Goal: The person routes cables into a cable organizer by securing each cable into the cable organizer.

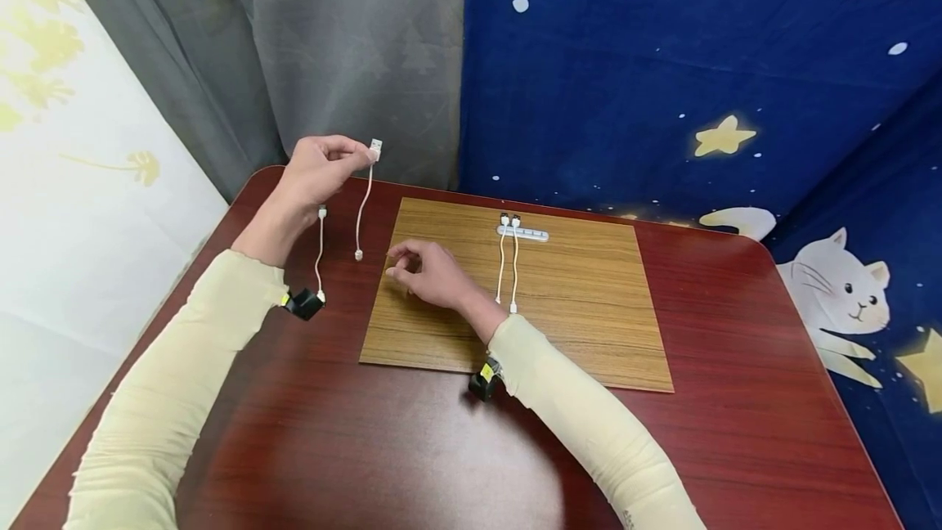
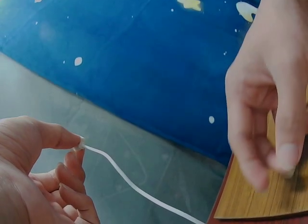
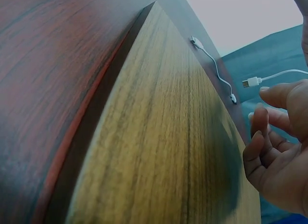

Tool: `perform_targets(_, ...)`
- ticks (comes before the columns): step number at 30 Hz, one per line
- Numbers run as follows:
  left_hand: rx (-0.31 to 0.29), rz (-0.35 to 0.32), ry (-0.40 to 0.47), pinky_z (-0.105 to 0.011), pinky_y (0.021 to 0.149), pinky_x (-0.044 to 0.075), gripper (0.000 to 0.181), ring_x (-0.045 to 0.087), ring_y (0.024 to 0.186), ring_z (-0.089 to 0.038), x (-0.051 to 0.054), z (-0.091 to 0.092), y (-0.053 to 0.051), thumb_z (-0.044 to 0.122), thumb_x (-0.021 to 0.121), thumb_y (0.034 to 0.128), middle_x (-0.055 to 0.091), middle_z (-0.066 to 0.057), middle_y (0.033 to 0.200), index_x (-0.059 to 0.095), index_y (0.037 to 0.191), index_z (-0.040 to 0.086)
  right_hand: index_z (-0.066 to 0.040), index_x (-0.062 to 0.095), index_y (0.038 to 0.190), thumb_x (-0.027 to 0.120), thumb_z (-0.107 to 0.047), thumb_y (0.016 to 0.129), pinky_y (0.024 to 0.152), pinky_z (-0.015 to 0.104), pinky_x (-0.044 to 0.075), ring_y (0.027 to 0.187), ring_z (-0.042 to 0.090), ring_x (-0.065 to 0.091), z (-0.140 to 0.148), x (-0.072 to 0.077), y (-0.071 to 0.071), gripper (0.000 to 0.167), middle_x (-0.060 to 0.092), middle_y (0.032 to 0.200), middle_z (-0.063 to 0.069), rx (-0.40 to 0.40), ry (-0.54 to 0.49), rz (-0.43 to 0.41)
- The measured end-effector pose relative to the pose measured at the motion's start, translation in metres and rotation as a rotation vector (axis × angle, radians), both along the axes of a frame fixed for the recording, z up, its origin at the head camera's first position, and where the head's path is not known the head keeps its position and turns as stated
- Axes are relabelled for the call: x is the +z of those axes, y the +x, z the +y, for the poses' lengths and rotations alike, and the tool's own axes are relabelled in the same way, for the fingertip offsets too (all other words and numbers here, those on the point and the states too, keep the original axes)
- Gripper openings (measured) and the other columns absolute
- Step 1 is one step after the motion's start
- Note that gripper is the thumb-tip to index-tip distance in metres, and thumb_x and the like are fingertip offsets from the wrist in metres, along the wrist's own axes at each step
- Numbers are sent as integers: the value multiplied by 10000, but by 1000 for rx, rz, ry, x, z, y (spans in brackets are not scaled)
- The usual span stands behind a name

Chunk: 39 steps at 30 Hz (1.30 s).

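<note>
In the head view, the left hand (image 1: 316, 170) pinches one end of a short, thin white USB cable (image 1: 361, 207), which hangs down from the fingers. The left wrist view shows the thumb pressing that end, with the other fingers curled below. The right hand (image 1: 436, 274) has bent, half-open fingers and holds nothing, above a flat brown wood-grain board (image 1: 589, 309). Only the right wrist view shows clearly the metal tip (image 3: 249, 83) of the hanging cable, near the right thumb. Below the left hand, a second white cable (image 1: 320, 245) lies on the dark red tabletop (image 1: 331, 448). Only the head view shows, beyond the right hand, two white cables (image 1: 516, 264) at a pale grey strip (image 1: 536, 235).
</note>
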<state>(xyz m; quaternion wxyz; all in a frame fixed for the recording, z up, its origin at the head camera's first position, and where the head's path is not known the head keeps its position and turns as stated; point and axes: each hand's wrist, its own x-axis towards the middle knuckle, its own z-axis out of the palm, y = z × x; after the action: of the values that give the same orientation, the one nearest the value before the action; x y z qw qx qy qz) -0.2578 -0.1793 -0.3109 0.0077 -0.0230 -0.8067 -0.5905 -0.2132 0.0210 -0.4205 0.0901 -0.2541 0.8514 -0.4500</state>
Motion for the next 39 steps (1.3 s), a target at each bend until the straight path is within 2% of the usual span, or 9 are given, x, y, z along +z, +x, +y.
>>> perform_targets(6,-26,-11,38,-258,583,319,155,400,743,-132,3,6,3,237,717,944,596,72,819,771,996,101,-34,597,1388,712,-157,980,712,235,493,680,117,649,-8,1,-5,442,666,1213,124,43,-10,-11)
perform_targets(9,-32,-23,32,-255,584,322,167,401,745,-128,4,8,5,246,716,946,585,55,863,771,1007,101,-40,592,1399,702,-143,985,675,234,506,655,154,660,-13,2,-6,440,648,1254,157,73,-19,-23)
perform_targets(11,-36,-32,30,-263,594,315,179,397,767,-135,5,8,5,254,720,944,576,49,884,772,1019,100,-42,605,1387,704,-138,984,698,236,506,726,178,670,-16,2,-6,426,650,1245,153,84,-11,-7)
perform_targets(15,-48,-36,36,-262,580,303,188,382,708,-125,7,9,7,251,721,944,528,52,805,770,1027,89,-11,620,1361,705,-136,982,846,298,481,989,239,638,-21,2,-6,408,662,1212,135,93,9,52)
perform_targets(17,-56,-35,48,-251,574,314,155,381,665,-110,7,9,8,239,717,945,511,55,764,773,998,105,-1,631,1345,702,-137,985,885,318,458,1041,255,607,-22,2,-6,391,664,1203,116,91,15,72)
perform_targets(23,-61,-37,76,-233,562,319,83,364,592,-85,7,10,8,216,717,944,477,67,688,783,915,173,-48,704,1250,688,-166,998,787,256,487,801,162,634,-23,2,-3,279,670,1186,21,49,-1,59)
perform_targets(26,-62,-40,86,-228,550,314,86,359,575,-81,7,10,7,208,715,947,480,68,684,782,921,160,-70,738,1170,685,-184,1001,792,255,490,835,98,610,-23,2,-2,210,686,1121,-22,35,-18,59)
perform_targets(31,-61,-42,86,-237,557,320,106,366,586,-87,7,11,8,216,715,950,479,65,680,775,957,128,-92,754,1043,695,-164,993,721,234,466,781,132,593,-22,2,-1,106,696,963,-47,49,-29,62)
perform_targets(39,-33,-37,76,-242,550,320,165,378,608,-89,5,8,5,230,722,946,530,58,767,762,1022,89,-68,751,1020,689,-132,993,692,218,461,741,160,612,-15,1,3,93,680,893,-36,75,-34,42)
